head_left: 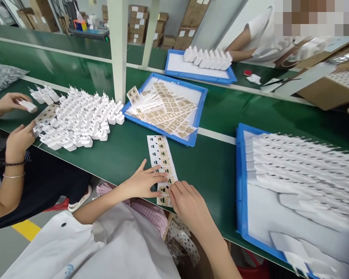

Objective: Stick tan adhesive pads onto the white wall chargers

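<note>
A sheet of stickers (163,153), white with beige labels on it, lies on the green table in front of me. Its left column is partly bare, showing small dark marks. My left hand (145,181) rests over the lower part of the sheet, fingers spread and pressing it flat. At the sheet's lower right edge my right hand (189,199) is closed, thumb and fingertips pinched at the sheet's edge. The exact bit between those fingertips is hidden by the fingers.
A blue tray (202,112) of sticker sheets stands behind. White plug adapters (81,112) crowd the table at left, where another person's hands (19,135) work. A blue tray (241,186) of white adapters sits at right. Across, a co-worker's arm (241,42) reaches another tray (174,69).
</note>
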`<state>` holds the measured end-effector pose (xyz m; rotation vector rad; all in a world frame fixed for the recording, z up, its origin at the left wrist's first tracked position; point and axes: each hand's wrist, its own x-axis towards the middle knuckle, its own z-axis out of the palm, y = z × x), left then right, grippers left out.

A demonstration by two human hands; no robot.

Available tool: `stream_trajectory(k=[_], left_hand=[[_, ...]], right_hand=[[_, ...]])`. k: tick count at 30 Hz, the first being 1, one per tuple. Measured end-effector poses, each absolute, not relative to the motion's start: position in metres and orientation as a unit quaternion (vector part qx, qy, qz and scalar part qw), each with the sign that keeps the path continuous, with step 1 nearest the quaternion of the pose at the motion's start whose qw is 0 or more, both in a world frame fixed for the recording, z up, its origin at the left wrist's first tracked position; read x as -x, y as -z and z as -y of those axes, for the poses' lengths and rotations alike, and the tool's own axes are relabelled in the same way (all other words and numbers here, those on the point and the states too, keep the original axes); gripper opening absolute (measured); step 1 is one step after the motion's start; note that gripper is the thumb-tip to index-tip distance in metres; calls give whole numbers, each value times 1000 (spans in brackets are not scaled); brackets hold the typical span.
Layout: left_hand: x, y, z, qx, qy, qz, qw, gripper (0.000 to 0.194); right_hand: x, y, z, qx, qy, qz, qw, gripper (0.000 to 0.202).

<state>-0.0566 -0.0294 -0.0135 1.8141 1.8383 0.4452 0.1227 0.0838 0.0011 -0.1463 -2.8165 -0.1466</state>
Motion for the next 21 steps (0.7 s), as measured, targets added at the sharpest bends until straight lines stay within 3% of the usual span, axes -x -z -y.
stream_trajectory(k=[5, 10, 21], left_hand=[[61, 21, 32, -682, -168, -675, 227, 71], [61, 25, 32, -697, -154, -668, 210, 72], [60, 23, 33, -701, -144, -667, 207, 72]], right_hand=[[-126, 6, -85, 98, -53, 980, 166, 23], [-128, 18, -84, 144, -167, 962, 159, 20], [-130, 33, -78, 165, -196, 948, 191, 17]])
